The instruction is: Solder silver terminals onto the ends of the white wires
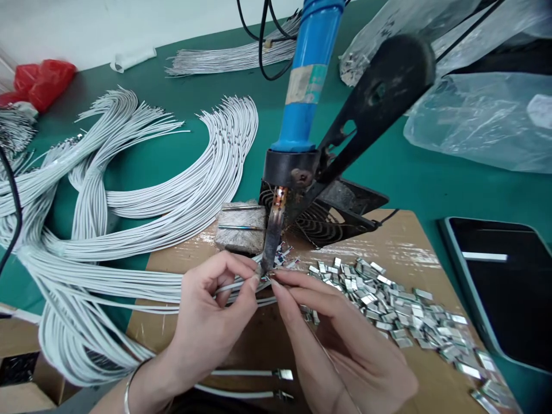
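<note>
Under the tip of a blue-handled soldering iron (pixel 278 230), fixed in a black clamp arm (pixel 379 98), both hands meet. My left hand (pixel 215 310) pinches the end of a white cable (pixel 233 286) between thumb and forefinger. My right hand (pixel 340 339) is closed with thumb and forefinger together on a thin solder wire (pixel 321 348), which trails across the palm. The small part right at the iron's tip is mostly hidden by fingertips. Several small metal connectors (pixel 397 302) lie heaped beside my right hand.
Thick bundles of white cables (pixel 172 236) spread over the left. A black fan (pixel 340 210) and a wire-bound block (pixel 241 227) stand behind the tip on the brown board (pixel 414 241). A phone (pixel 509 276) lies at right. Plastic bags (pixel 483 121) are behind.
</note>
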`<action>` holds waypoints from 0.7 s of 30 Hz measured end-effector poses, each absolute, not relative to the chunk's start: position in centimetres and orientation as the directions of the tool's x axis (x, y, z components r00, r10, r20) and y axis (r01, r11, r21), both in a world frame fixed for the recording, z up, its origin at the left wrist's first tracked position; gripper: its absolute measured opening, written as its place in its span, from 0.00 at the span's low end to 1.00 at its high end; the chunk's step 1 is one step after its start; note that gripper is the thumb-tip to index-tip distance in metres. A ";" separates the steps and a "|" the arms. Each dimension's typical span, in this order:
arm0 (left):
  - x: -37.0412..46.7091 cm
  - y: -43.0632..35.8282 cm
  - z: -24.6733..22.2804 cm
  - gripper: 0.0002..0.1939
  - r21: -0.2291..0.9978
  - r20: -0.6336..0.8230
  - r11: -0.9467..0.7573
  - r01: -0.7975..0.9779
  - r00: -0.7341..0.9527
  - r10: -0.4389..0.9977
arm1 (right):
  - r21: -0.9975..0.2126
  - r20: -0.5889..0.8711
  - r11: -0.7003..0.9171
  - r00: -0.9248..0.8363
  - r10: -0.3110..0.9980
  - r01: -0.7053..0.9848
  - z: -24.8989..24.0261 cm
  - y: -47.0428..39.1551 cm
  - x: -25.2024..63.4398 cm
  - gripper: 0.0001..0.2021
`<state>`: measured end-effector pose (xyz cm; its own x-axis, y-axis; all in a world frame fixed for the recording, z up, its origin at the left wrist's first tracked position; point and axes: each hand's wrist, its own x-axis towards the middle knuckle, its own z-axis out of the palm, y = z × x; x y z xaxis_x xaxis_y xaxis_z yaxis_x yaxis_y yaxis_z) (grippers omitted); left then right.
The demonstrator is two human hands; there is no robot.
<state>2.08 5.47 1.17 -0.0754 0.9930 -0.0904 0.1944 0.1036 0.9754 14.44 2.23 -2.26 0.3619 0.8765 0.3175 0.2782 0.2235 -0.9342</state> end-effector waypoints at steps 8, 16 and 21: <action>1.6 4.8 0.2 0.06 0.979 -0.088 0.098 0.178 -0.064 0.994 | -0.905 0.357 0.233 0.338 0.871 0.356 -2.2 2.4 14.7 0.08; 1.4 4.6 0.3 0.05 0.975 -0.116 0.128 0.180 -0.075 0.990 | -0.918 0.365 0.275 0.340 0.866 0.285 -2.3 2.2 14.4 0.09; 1.4 5.0 0.6 0.06 0.963 -0.163 0.169 0.212 -0.047 0.985 | -0.933 0.330 0.244 0.363 0.872 0.263 -2.6 2.2 14.4 0.08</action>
